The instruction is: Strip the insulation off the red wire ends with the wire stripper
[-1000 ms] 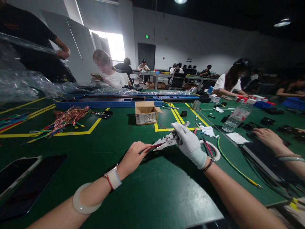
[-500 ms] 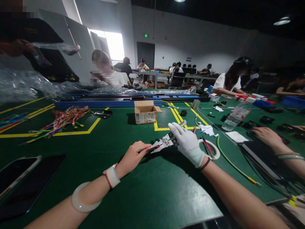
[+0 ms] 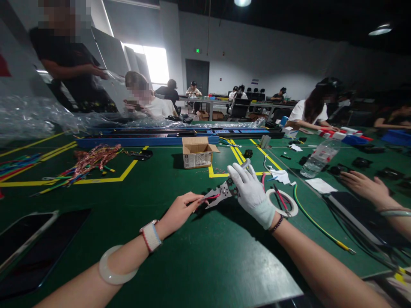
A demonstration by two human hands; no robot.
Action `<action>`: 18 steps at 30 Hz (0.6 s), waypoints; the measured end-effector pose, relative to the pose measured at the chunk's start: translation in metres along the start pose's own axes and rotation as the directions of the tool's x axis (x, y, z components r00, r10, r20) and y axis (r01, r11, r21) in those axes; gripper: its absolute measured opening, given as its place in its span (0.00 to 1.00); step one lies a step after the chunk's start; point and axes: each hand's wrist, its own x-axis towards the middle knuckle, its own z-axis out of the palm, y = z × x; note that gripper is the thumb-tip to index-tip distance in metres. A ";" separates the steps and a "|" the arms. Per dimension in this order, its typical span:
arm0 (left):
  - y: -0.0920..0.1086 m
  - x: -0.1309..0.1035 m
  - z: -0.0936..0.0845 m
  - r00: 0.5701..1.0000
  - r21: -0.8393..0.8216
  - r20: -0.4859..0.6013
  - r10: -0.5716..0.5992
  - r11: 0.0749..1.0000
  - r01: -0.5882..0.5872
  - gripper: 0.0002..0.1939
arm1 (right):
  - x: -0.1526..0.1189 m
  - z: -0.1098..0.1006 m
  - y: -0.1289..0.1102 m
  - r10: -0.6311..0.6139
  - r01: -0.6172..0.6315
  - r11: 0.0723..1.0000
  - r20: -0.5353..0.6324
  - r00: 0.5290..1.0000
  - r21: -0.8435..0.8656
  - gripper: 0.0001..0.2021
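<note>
My gloved right hand (image 3: 252, 192) is wrapped round the handles of a silver wire stripper (image 3: 222, 193), whose jaws point left and stand apart. Between the jaws lies a thin red wire (image 3: 212, 197). The bare fingers of my left hand (image 3: 181, 210) pinch that wire at the jaw tips. Just right of my glove, a white tape roll (image 3: 293, 204) lies flat with a red and black piece across it. A green-yellow cable (image 3: 316, 223) curves towards the right front.
An open cardboard box (image 3: 197, 159) stands beyond my hands. Copper strands (image 3: 96, 160) lie left, and two dark flat devices front left. A bottle (image 3: 319, 158) and another person's hand (image 3: 367, 186) are at the right. Blue rails (image 3: 147, 140) cross the back.
The stripper's jaws have opened wider, and more of the red wire shows between them. My right fingers have loosened a little. The standing person at back left has shifted right.
</note>
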 end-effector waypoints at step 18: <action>-0.001 -0.001 0.002 1.000 0.008 0.009 -0.016 1.000 0.016 0.18 | -0.005 0.012 0.001 0.036 -0.039 0.998 0.063 0.997 0.047 0.30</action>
